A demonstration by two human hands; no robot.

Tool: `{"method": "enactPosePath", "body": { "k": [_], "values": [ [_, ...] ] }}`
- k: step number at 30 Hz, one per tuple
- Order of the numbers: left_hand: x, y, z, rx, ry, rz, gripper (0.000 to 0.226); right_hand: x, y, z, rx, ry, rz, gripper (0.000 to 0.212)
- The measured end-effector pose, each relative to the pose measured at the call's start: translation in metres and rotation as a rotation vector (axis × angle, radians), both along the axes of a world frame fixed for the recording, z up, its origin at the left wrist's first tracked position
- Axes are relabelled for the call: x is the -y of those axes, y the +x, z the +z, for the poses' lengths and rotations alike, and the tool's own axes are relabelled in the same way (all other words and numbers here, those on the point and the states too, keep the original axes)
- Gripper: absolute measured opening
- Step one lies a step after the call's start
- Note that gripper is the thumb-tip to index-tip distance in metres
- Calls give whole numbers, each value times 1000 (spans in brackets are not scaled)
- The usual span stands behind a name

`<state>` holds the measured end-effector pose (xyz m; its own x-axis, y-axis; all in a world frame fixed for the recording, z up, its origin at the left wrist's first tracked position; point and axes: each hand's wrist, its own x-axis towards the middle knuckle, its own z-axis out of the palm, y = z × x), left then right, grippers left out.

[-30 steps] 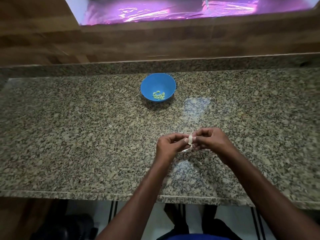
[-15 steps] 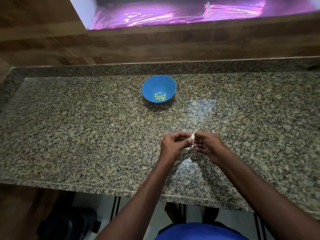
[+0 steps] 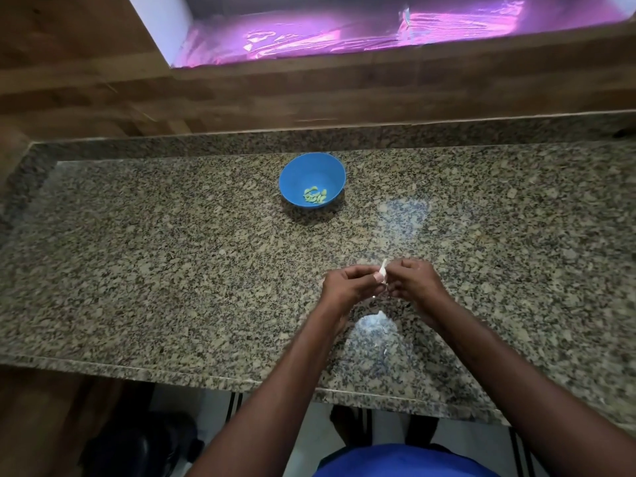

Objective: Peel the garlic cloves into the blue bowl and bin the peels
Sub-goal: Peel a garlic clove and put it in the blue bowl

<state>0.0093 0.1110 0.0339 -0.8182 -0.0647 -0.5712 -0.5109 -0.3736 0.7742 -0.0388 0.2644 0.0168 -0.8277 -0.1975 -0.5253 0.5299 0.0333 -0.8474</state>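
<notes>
I judge it partway: several peeled cloves lie in the blue bowl, while my left hand and right hand pinch one half-peeled clove, binning undone.

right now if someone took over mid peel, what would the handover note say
Left hand and right hand: both pinch one garlic clove between them, above the granite counter; a strip of white peel sticks up from it.
Blue bowl: further back on the counter, apart from the hands, with a small pile of peeled cloves inside.
Done: those cloves.
Left: finish this clove, drop it in the bowl, bin the peels. No bin or unpeeled stock in view.
</notes>
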Motion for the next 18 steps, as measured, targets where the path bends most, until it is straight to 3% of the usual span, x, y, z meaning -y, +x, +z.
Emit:
{"method": "enactPosePath", "body": {
  "k": [5, 9, 15, 18],
  "values": [
    [-3, 0, -10, -93, -112, -90, 28, 0, -8, -7, 256, -82, -122, 9],
    [-1, -7, -24, -56, -145, -18, 27, -6, -15, -9, 238, 40, -98, 9],
    [14, -21, -44, -159, -944, -76, 24, -23, -16, -10, 182, 42, 22, 12],
    [20, -31, -60, -228, -1159, -221, 28, -27, -17, -13, 161, 25, 50, 12]
  ]
}}
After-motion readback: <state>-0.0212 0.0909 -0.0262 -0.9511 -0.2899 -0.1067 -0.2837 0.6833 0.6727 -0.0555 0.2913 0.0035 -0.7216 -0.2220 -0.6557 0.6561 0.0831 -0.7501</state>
